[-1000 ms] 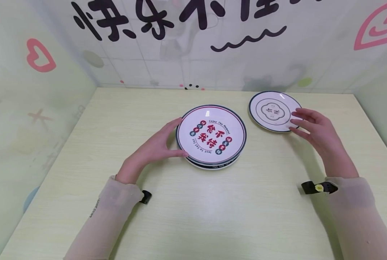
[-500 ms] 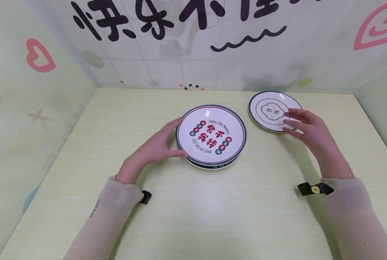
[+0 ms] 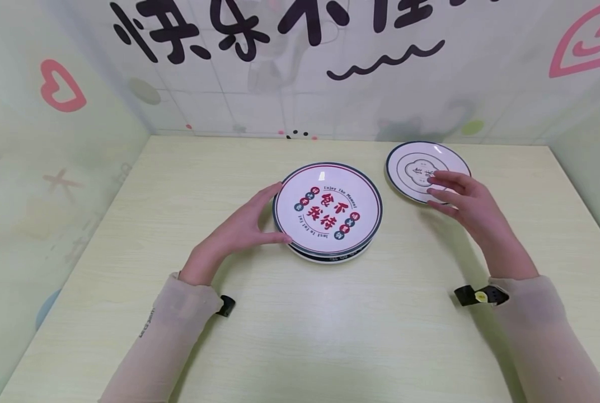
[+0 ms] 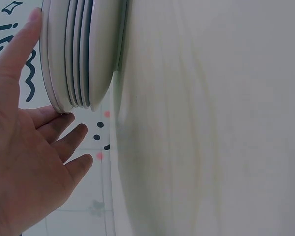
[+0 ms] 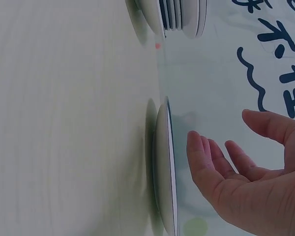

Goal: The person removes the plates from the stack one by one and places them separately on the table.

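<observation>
Printed walls (image 3: 219,103) around a pale tabletop (image 3: 350,330) suggest a small booth.

The head view is bright, glare spotting the stacked plates (image 3: 327,210); wrist views look dimmer.

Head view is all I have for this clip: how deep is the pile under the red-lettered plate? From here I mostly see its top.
Observer: Several dishes deep. The left wrist view shows the stack side-on, with multiple rims layered beneath the top plate.

Operator: The right hand overlaps the small plate for me. Are they touching?

Observer: No. The right wrist view shows a visible gap, with the fingers above the plate's rim.

Operator: I see only two digits of the left hand. Where are the rest?

Observer: In the left wrist view, at least two more fingertips spread clear of the stack.
</observation>
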Tool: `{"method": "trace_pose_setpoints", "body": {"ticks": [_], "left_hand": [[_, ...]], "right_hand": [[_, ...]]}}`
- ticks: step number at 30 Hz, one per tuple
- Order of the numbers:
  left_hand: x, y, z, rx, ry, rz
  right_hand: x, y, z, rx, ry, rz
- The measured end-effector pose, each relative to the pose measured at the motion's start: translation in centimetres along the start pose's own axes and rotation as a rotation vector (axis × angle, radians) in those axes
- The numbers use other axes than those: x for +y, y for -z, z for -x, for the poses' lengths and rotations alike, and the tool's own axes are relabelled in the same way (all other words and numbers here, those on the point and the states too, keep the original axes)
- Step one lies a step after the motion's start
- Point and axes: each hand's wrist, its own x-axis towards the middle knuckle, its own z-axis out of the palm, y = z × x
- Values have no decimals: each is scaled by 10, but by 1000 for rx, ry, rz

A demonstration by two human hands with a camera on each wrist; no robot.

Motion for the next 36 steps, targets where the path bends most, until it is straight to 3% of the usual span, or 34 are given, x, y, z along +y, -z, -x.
{"method": "trace_pose_setpoints", "body": {"ticks": [17,36], "left_hand": [[0,0,0,10,0,-2],[0,-1,-1,11,-2,3]], "right_hand": [[1,-16,-1,-44,11,47],[0,-26,-1,-97,41,4]]}}
